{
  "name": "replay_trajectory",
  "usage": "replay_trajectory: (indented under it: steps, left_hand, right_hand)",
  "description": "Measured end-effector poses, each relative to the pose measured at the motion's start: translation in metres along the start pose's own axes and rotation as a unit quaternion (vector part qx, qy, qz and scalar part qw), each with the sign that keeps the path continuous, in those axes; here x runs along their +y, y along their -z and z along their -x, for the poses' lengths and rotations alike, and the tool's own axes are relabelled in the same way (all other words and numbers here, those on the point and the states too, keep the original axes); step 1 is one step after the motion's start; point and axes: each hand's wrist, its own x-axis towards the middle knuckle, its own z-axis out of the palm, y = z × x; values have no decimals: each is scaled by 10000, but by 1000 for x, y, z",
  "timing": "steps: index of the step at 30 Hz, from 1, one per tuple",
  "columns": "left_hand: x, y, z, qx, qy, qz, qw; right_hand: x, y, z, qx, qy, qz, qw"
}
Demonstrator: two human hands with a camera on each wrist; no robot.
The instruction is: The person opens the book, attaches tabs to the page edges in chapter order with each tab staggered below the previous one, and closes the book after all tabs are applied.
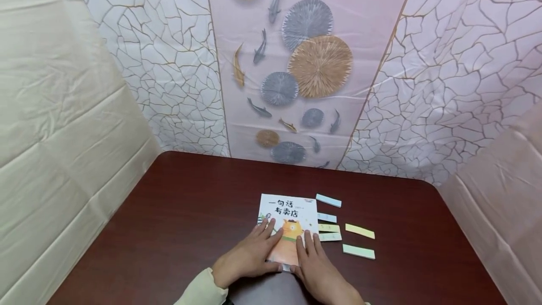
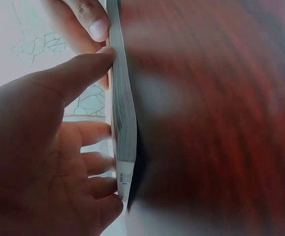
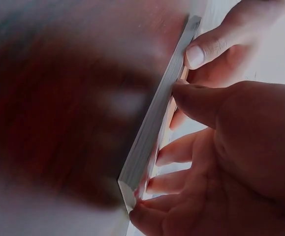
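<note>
A closed picture book (image 1: 288, 239) lies flat on the dark red table, its white cover showing black Chinese characters and an orange cat. My left hand (image 1: 254, 251) rests on the cover's lower left part, fingers spread and fairly straight. On the lower right part lies my right hand (image 1: 315, 265), fingers extended. Both thumbs are at the book's near edge, seen close up against the page block (image 2: 125, 113) in the left wrist view. From the book's right side stick out a blue paper tab (image 1: 328, 218), a yellow tab (image 1: 330, 228) and a green tab (image 1: 331, 236), with faint marks on them.
Right of the book lie a blue sticky-note pad (image 1: 328, 200) by its upper corner, a yellow pad (image 1: 360, 231) and a green pad (image 1: 359, 252). The table (image 1: 169, 229) is bounded by a patterned cloth (image 1: 178, 60) behind and pale cloth at both sides.
</note>
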Motion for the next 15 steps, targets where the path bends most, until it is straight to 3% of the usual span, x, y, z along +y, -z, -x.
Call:
replay_trajectory:
  steps: [8, 11, 15]
  left_hand:
    - [-4, -8, -6, 250, -19, 228, 9994]
    - [-6, -14, -6, 650, -3, 408, 9971]
    - [-11, -12, -6, 1443, 161, 497, 9881]
  right_hand:
    - [9, -1, -5, -26, -170, -112, 9998]
    - [12, -1, -4, 101, -353, -414, 9985]
    - [23, 6, -3, 828, -657, -415, 9935]
